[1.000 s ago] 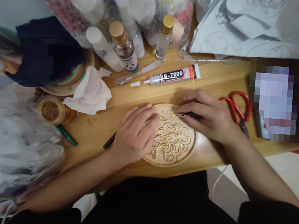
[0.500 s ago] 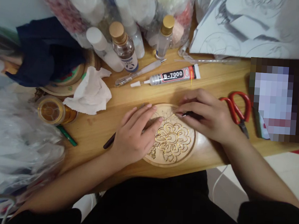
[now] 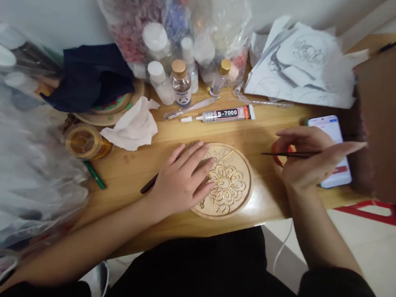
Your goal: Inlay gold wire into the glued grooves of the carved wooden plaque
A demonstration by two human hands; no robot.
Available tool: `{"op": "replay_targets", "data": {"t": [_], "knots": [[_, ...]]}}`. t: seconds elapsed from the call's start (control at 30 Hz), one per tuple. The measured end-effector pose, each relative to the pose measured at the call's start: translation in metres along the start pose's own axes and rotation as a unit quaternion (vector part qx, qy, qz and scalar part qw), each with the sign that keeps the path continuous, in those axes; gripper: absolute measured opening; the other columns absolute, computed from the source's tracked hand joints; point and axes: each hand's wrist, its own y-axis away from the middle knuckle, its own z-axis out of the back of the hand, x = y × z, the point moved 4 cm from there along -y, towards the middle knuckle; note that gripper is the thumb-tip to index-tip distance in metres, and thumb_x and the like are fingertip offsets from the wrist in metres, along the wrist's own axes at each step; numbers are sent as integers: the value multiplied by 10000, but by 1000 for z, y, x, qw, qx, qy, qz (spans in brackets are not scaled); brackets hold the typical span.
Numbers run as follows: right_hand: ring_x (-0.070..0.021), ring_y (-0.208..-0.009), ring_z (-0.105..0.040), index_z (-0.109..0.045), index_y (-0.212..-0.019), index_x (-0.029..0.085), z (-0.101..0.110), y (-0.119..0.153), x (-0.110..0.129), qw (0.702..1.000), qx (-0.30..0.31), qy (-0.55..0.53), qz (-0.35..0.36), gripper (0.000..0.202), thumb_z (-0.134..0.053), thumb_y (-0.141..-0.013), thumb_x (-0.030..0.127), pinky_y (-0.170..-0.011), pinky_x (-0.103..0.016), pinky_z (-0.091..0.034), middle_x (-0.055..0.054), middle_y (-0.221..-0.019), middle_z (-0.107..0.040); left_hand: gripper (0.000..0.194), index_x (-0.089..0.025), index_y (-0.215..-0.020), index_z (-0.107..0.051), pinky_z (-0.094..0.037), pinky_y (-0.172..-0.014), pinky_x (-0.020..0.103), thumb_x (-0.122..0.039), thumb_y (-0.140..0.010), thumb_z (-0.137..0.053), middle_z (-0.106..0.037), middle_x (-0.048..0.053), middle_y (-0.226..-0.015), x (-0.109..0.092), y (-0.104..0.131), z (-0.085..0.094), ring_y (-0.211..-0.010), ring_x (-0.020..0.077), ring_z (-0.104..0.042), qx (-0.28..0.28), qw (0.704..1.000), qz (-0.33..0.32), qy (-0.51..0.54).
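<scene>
My left hand [image 3: 182, 179] lies with fingers spread on the left part of a round wooden plaque [image 3: 247, 195]. On the plaque a flower outline [image 3: 225, 183] is laid in gold wire, with a drawn pattern above it. One loose gold wire [image 3: 229, 153] runs near the left fingertips. Beneath the left hand a dark pen-like stick [image 3: 149, 184] pokes out. Right of the plaque, my right hand [image 3: 301, 171] is closed on dark tweezers [image 3: 272, 153], whose tips point left. It hovers over red-handled pliers [image 3: 276, 159], mostly hidden, and partly covers a lit phone [image 3: 325, 123].
A B-7000 glue tube [image 3: 227, 114] and a clear pen [image 3: 194, 108] lie behind the plaque. Small bottles [image 3: 182, 86] stand at the back before plastic bags. Left are crumpled tissue [image 3: 135, 126] and a gold wire spool [image 3: 85, 141]. Drawn sheets [image 3: 291, 78] and a cardboard box [image 3: 386, 121] are right.
My right hand has moved right from the plaque to above the pliers and phone, carrying the tweezers. My left hand stays on the plaque. The camera view has shifted.
</scene>
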Motion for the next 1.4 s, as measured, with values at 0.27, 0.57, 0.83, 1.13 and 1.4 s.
{"op": "replay_targets", "data": {"t": [0.27,0.57,0.83,1.13,1.4], "knots": [[-135,-528,-621,-771,-785,215,10,22,30,997,59,-44,1,608,-404,-902,686,-497,-273,-499,-28,-609,-667,512,-98,-1220,-637,-383,-1096,536,-489,-897,-572,-555,205,-1388,-1,4,-1,-1328,350,-499,41,999,-6,-3],[-137,-771,-677,-742,-868,240,-3,31,50,978,205,-25,23,48,-715,-838,266,-705,-282,-547,-11,-826,-734,503,-109,-1253,-619,-408,-1070,511,-486,-953,-474,-550,197,-1396,0,7,-5,-1332,342,-496,33,999,-7,-17],[-166,-870,-663,-715,-930,238,-3,27,54,975,202,61,68,116,-665,-845,178,-761,-328,-569,-37,-911,-685,473,-125,-1261,-600,-382,-1099,476,-466,-969,-452,-532,159,-1427,0,9,-6,-1361,305,-465,29,999,5,-21],[-159,-548,-646,-406,-1432,194,10,27,45,955,222,198,9,640,-660,-845,227,-469,-265,-498,22,-675,-669,440,-118,-1236,-614,-378,-1099,477,-434,-962,-477,-541,167,-1414,0,9,-6,-1364,304,-458,19,1000,12,-4],[-123,-634,-642,-636,-1202,274,13,33,48,982,169,-51,-66,335,-650,-873,217,-543,-249,-544,3,-793,-677,439,-128,-1253,-607,-359,-1111,465,-431,-964,-474,-535,153,-1424,1,10,-7,-1373,294,-446,27,999,14,-10]]}}
